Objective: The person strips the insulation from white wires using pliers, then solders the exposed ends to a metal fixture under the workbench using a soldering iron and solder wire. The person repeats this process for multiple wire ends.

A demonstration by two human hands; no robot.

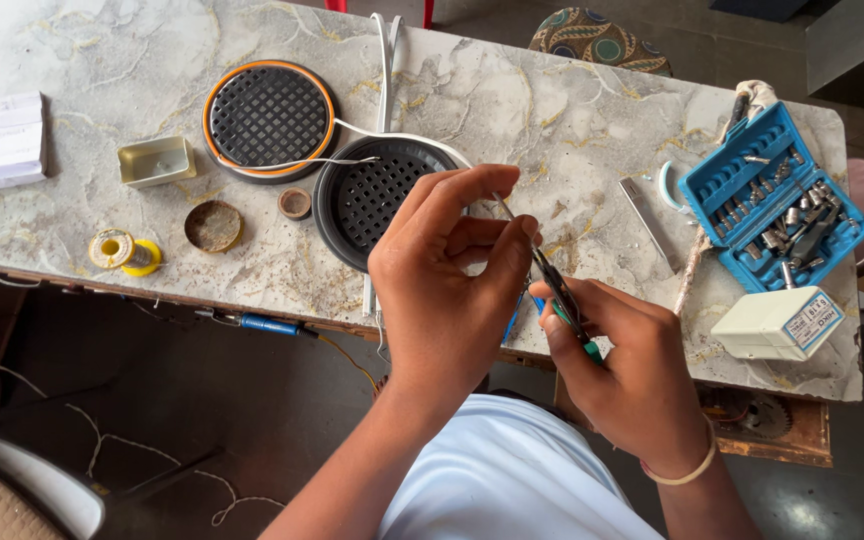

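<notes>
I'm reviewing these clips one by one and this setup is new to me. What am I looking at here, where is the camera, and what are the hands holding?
There is no machine here: one head-worn camera looks down at a person's two bare hands over a marble-patterned workbench. The left hand pinches a thin wire between fingertips. The right hand holds small green-handled pliers against that wire. On the bench lie two round speaker grilles, one orange-rimmed and one black, a solder spool, a small open tin, and a blue case of screwdriver bits.
</notes>
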